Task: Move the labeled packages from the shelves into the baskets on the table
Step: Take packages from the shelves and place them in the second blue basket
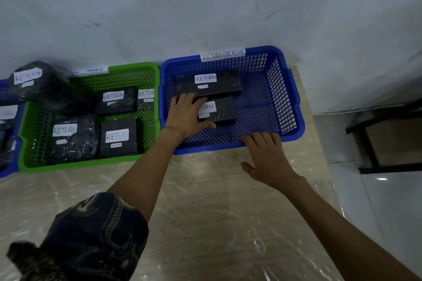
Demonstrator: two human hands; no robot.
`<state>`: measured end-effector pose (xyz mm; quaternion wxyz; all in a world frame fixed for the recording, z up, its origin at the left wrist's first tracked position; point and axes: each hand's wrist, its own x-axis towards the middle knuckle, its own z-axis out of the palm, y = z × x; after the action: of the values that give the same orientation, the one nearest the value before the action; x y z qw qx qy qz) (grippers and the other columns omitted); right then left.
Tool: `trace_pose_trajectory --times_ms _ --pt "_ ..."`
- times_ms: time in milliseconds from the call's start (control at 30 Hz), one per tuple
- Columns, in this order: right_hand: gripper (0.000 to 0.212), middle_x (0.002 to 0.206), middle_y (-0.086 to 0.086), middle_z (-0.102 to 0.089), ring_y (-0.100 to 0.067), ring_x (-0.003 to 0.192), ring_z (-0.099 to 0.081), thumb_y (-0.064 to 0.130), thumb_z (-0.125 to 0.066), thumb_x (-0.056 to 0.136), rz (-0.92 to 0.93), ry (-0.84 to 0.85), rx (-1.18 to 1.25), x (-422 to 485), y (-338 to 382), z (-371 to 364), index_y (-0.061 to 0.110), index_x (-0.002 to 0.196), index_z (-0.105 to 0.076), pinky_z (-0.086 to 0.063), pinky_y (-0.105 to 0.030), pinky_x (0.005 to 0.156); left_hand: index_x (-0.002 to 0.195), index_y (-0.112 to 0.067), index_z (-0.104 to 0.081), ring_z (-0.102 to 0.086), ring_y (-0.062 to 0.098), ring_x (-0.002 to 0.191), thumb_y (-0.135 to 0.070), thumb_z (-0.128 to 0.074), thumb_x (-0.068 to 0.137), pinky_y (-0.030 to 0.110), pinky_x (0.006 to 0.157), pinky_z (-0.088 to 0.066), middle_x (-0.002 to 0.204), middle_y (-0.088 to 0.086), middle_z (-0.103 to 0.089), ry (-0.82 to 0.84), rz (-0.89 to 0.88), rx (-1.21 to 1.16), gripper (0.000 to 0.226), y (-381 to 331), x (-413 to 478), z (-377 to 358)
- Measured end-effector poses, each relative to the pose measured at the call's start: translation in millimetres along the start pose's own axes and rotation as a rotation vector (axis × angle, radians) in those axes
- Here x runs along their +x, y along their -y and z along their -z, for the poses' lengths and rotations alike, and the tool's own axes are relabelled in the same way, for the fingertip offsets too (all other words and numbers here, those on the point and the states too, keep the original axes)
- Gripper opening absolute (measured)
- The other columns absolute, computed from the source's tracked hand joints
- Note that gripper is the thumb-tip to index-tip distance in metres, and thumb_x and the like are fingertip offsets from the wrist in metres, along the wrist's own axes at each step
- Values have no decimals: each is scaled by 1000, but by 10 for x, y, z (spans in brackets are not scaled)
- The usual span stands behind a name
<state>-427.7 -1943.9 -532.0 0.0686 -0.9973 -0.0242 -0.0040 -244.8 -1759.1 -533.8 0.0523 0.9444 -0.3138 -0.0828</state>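
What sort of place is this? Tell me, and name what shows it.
Probably a parcel sorting or returns area. Black wrapped packages carry handwritten RETURN labels, the blue basket bears a RETURN OVERDUE tag, and a green basket of more parcels sits beside it on a plastic-covered table.

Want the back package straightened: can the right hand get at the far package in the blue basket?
Probably yes. The right hand rests on the blue basket's near rim, the basket is open-topped, and the far package lies uncovered; only the left hand overlaps its near-left corner.
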Motion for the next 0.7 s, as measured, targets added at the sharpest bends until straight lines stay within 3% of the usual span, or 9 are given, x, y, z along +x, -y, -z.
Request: trace_pose_trajectory --times_ms 400,533,700 --pt "66 97 -5 -59 -28 87 -56 44 -79 55 -15 32 -5 11 18 45 16 111 -57 -43 -43 83 145 -20 -36 -37 28 129 -70 -59 74 47 113 -18 140 7 -42 -2 43 -46 90 -70 -42 27" --pt "66 103 -7 -61 -30 94 -57 40 -79 60 -17 66 72 15 23 114 14 117 -57 -41 -44 86 135 -17 -51 -44 28 125 -58 -63 81 45 110 -24 135 8 -49 -134 57 -193 68 -122 -147 128" --pt "62 121 -11 -56 -32 112 -51 29 -71 73 -23 39 311 -3 65 384 13 129 -51 -36 -41 94 112 -13 -66 -61 23 100 -33 -71 83 39 88 -49 110 6 -64 -291 76 -543 35 -295 -565 472"
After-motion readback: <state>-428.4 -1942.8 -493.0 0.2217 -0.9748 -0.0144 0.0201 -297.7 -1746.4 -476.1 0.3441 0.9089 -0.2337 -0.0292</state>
